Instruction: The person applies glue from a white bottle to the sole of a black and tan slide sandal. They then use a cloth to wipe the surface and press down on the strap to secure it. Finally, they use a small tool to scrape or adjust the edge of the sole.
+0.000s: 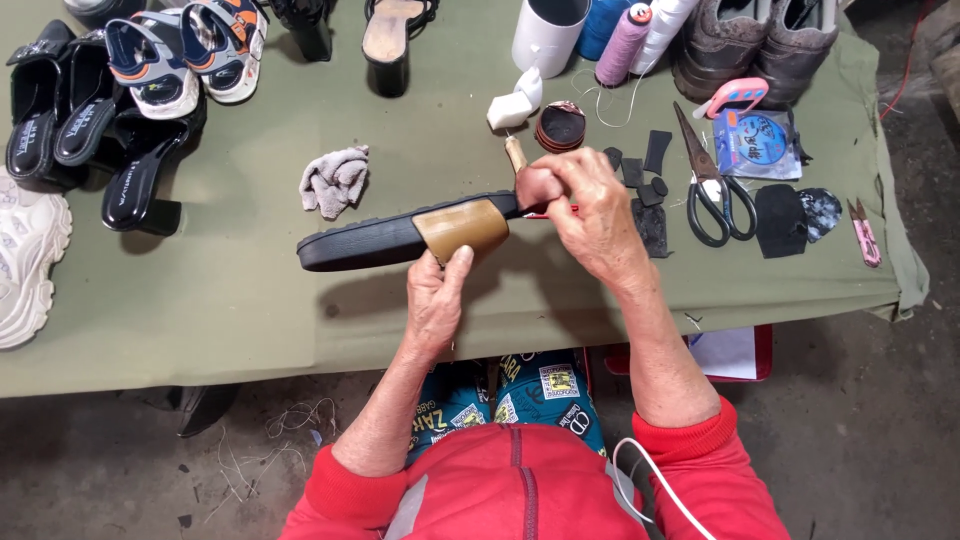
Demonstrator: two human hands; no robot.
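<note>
A black slide sandal (360, 243) with a tan strap (462, 226) lies on its side over the green table cover. My left hand (437, 295) grips it from below, thumb pressed against the tan strap. My right hand (585, 208) is closed around a tool with a light wooden handle (515, 153) at the sandal's heel end. The tool's tip is hidden behind my fingers.
Scissors (716, 190), black rubber pieces (650, 180), a pink cutter (864, 235) and a packet lie to the right. Thread spools (623, 45), a white cup (548, 35), a glue bottle (516, 103) stand at the back. A grey rag (335, 180) and several shoes (90, 110) lie left.
</note>
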